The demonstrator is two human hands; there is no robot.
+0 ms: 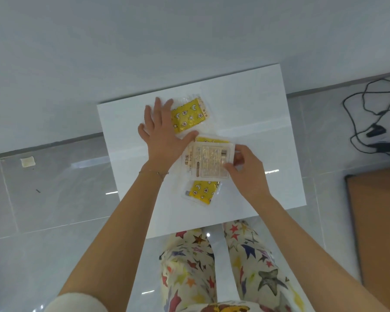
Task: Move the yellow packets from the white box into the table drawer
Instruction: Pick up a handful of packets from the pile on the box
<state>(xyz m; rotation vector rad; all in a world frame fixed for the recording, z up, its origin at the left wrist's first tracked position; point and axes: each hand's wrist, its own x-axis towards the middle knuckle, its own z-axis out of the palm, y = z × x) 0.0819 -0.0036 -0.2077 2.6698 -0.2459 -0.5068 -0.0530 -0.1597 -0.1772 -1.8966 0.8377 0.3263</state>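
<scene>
A white table [268, 136] stands in front of me. Three yellow packets lie on it. One with a star pattern [189, 115] is at the far side, and my left hand [162, 134] rests flat on its left part, fingers spread. A second packet [208, 158] lies back side up, showing white printed text, over another yellow packet edge [208, 139]. My right hand [245, 163] pinches its right edge. The third yellow packet [202, 191] lies nearest me. No white box or drawer is visible.
Grey tiled floor surrounds the table. Black cables [374, 118] lie on the floor at the right. A brown board [378, 221] is at the right edge. A small pale scrap [28, 161] lies on the floor at the left. My star-patterned trouser legs [212, 266] are below.
</scene>
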